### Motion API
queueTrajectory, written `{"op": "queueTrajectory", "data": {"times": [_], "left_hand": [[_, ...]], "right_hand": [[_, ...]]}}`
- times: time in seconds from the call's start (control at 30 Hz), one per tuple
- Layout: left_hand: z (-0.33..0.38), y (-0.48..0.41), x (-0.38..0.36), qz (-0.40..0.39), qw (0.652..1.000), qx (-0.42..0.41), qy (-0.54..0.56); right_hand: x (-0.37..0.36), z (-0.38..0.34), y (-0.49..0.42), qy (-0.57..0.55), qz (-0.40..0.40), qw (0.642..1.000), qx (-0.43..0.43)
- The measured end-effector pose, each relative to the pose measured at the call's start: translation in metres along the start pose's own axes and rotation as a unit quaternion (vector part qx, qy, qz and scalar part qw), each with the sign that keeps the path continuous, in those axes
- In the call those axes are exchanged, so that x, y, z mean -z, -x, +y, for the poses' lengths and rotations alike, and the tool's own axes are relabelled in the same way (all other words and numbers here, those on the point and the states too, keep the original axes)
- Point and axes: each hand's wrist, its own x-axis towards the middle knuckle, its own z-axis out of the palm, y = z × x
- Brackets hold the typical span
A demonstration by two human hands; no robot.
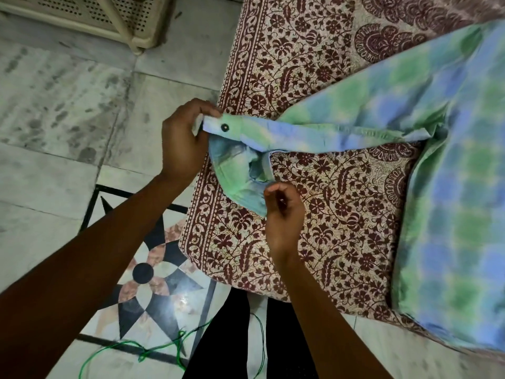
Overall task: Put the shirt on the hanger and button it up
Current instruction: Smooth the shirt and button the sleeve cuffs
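Observation:
A green-and-blue tie-dye shirt (442,165) lies spread over a bed, and one sleeve stretches left to the bed's corner. My left hand (181,142) pinches the end of the sleeve cuff, where a dark button (224,127) shows. My right hand (284,212) grips the lower edge of the open cuff with its fingers curled. The cuff gapes open between the two hands. No hanger is in view.
The bed carries a maroon floral printed cover (314,228). A marble floor with a black star inlay (142,272) lies to the left. A green cord (142,351) trails on the floor near my legs. A perforated cream plastic rack (114,20) stands at top left.

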Motion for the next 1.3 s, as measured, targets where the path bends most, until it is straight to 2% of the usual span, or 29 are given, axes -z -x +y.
{"op": "queueTrajectory", "data": {"times": [0.1, 0.17, 0.23, 0.33, 0.47, 0.53, 0.6, 0.63, 0.7, 0.77, 0.83, 0.93, 1.0, 1.07, 1.17, 1.3], "left_hand": [[0.002, 0.009, 0.001, -0.124, 0.985, -0.087, -0.081], [-0.004, 0.02, -0.003, -0.178, 0.97, -0.087, -0.139], [-0.009, 0.032, -0.008, -0.14, 0.978, -0.025, -0.153], [-0.002, 0.042, -0.012, -0.073, 0.989, 0.107, -0.066], [0.011, 0.043, -0.017, -0.092, 0.949, 0.296, 0.052], [0.013, 0.043, -0.018, -0.097, 0.93, 0.342, 0.094], [0.013, 0.043, -0.018, -0.116, 0.917, 0.364, 0.11], [0.013, 0.043, -0.017, -0.126, 0.911, 0.374, 0.12], [0.016, 0.044, -0.017, -0.139, 0.891, 0.397, 0.171], [0.019, 0.043, -0.018, -0.133, 0.857, 0.43, 0.252], [0.019, 0.042, -0.018, -0.113, 0.838, 0.447, 0.293], [0.016, 0.046, -0.017, -0.132, 0.879, 0.379, 0.257], [0.014, 0.049, -0.016, -0.135, 0.9, 0.344, 0.23], [0.014, 0.049, -0.016, -0.133, 0.917, 0.317, 0.204], [0.019, 0.049, -0.02, -0.154, 0.928, 0.283, 0.185], [0.022, 0.051, -0.022, -0.179, 0.93, 0.266, 0.177]], "right_hand": [[0.0, -0.003, -0.001, 0.033, -0.124, 0.992, 0.007], [-0.004, -0.003, -0.005, 0.056, -0.137, 0.989, -0.002], [-0.009, -0.002, -0.008, 0.078, -0.098, 0.992, -0.008], [-0.013, -0.005, -0.018, 0.111, -0.054, 0.992, 0.036], [-0.016, -0.017, -0.028, 0.14, -0.075, 0.986, 0.048], [-0.017, -0.019, -0.03, 0.177, -0.074, 0.981, 0.029], [-0.019, -0.019, -0.032, 0.192, -0.037, 0.981, -0.007], [-0.019, -0.019, -0.034, 0.177, -0.006, 0.984, -0.034], [-0.016, -0.02, -0.035, 0.034, 0.032, 0.99, -0.134], [-0.009, -0.022, -0.033, -0.115, 0.022, 0.959, -0.257], [0.0, -0.022, -0.027, -0.188, 0.006, 0.922, -0.34], [0.012, -0.017, -0.019, -0.198, -0.016, 0.895, -0.399], [0.017, -0.012, -0.017, -0.183, -0.021, 0.899, -0.396], [0.021, -0.008, -0.016, -0.231, -0.029, 0.896, -0.379], [0.023, -0.008, -0.014, -0.288, -0.043, 0.885, -0.363], [0.023, -0.013, -0.013, -0.295, -0.039, 0.889, -0.349]]}}
